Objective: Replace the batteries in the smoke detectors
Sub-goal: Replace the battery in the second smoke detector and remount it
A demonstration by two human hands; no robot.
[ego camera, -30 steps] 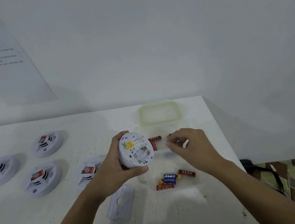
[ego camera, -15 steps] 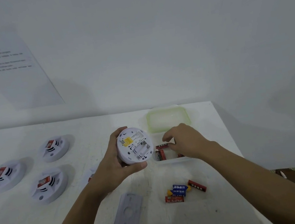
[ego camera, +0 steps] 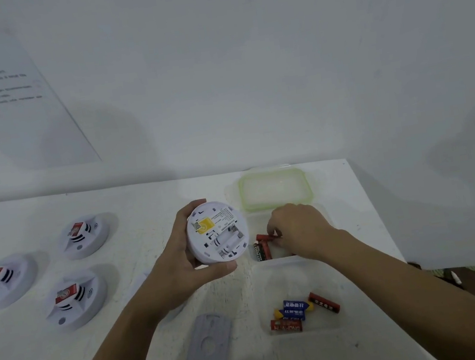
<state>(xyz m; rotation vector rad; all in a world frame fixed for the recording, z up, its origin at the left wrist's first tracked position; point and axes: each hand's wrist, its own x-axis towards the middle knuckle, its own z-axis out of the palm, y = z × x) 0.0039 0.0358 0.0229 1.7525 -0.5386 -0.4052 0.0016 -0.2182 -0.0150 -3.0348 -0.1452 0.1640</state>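
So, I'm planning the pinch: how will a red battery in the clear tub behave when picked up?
The red batteries look like smooth cylinders lying on their sides, so one probably rolls if nudged. They seem rigid and likely dense for their size. The glossy wrap may slip; the right hand pinches at one in the clear tub.

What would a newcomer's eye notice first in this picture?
At the centre, the left hand holds a white smoke detector back-up, its battery bay empty. Right of it, the right hand reaches into a clear box of red batteries. Three more detectors lie at the left of the table.
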